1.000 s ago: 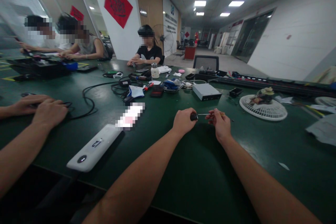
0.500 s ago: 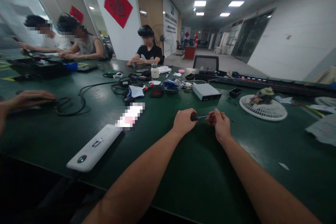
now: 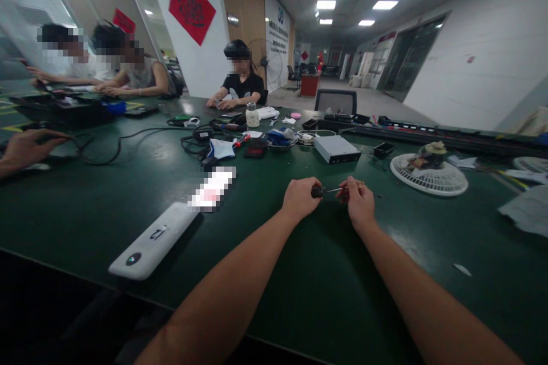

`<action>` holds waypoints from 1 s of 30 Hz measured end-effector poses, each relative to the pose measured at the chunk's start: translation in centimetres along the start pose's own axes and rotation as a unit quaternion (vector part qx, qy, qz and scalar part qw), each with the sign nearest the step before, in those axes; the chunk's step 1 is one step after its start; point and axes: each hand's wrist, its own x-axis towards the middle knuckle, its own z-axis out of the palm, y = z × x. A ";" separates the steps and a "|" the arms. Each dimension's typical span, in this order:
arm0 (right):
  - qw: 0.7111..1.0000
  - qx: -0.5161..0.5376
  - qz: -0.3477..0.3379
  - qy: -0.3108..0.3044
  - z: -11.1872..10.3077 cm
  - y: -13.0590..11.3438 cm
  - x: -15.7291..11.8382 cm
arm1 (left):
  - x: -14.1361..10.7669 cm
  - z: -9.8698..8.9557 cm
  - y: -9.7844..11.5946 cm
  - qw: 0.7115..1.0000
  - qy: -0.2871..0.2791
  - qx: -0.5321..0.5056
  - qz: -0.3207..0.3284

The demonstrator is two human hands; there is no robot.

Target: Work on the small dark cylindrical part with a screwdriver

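Observation:
My left hand [image 3: 299,197] is closed round the dark handle of a screwdriver [image 3: 317,191], its thin metal shaft pointing right. Across from it, my right hand [image 3: 358,199] pinches a small piece [image 3: 345,189] with a brassy part showing between the fingers; its kind is too small to make out. The shaft's tip reaches this piece, and the fingers hide where they meet. Both hands are just above the green table [image 3: 325,274].
A white power bank-like device [image 3: 158,239] lies to the left. A grey drive box [image 3: 337,150] and a white fan grille [image 3: 428,177] with a motor are beyond my hands. Cables [image 3: 128,137] and small parts lie further back. A co-worker's hand [image 3: 32,148] is at far left.
The co-worker's hand at far left has moved further left and up, shifting the black cable. My hands have stayed nearly in place, with only a slight shift of the right hand.

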 end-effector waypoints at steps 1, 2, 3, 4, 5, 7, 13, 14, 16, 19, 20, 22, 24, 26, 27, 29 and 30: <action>1.000 -0.013 -0.009 0.001 0.0 0.0 0.0 | 0.0 0.0 0.0 1.000 -0.005 0.003 0.002; 1.000 -0.020 -0.017 0.002 0.0 0.0 0.0 | 0.0 0.0 0.0 1.000 -0.008 0.005 0.003; 1.000 -0.023 -0.020 0.002 0.0 -0.1 -0.1 | 0.0 0.0 0.0 1.000 -0.008 0.005 0.004; 1.000 -0.023 -0.020 0.001 0.0 -0.1 -0.1 | 0.0 0.0 0.0 1.000 -0.007 0.005 0.006; 1.000 -0.022 -0.019 0.001 0.0 -0.1 -0.1 | 0.0 0.0 0.0 1.000 -0.005 0.005 0.007; 1.000 -0.022 -0.016 0.004 0.0 -0.2 -0.1 | 0.0 0.0 -0.1 1.000 -0.003 0.002 0.009; 0.999 0.026 -0.022 0.019 0.1 -0.6 -0.4 | 0.0 0.0 -0.1 1.000 -0.002 0.008 -0.001; 0.999 0.031 -0.023 0.021 0.0 -0.6 -0.4 | 0.0 0.0 -0.1 1.000 -0.001 0.010 -0.005; 0.999 0.018 -0.029 0.019 -0.1 -0.4 -0.3 | 0.0 0.0 -0.1 1.000 0.004 0.011 -0.010; 0.996 -0.065 -0.057 -0.022 -0.3 0.1 0.0 | 0.0 0.0 -0.1 1.000 0.008 0.010 -0.011; 0.991 -0.102 -0.068 -0.046 -0.3 0.4 0.0 | 0.0 0.0 -0.1 1.000 0.008 0.010 -0.012; 0.977 -0.178 -0.078 -0.093 -0.4 0.7 0.0 | 0.0 0.0 -0.1 1.000 0.009 0.011 -0.015; 0.961 -0.237 -0.074 -0.121 -0.3 0.9 0.0 | 0.0 0.0 -0.1 1.000 0.010 0.011 -0.015; 0.951 -0.268 -0.067 -0.137 -0.3 0.8 -0.2 | 0.0 0.0 -0.1 1.000 0.009 0.009 -0.011; 0.949 -0.274 -0.065 -0.141 -0.2 0.6 -0.3 | 0.0 0.0 -0.1 1.000 0.009 0.008 -0.009; 0.948 -0.277 -0.066 -0.145 -0.1 0.3 -0.4 | -0.1 0.0 -0.2 1.000 0.011 0.006 -0.007; 0.948 -0.274 -0.067 -0.146 -0.1 0.1 -0.5 | -0.1 0.0 -0.2 1.000 0.013 0.004 -0.008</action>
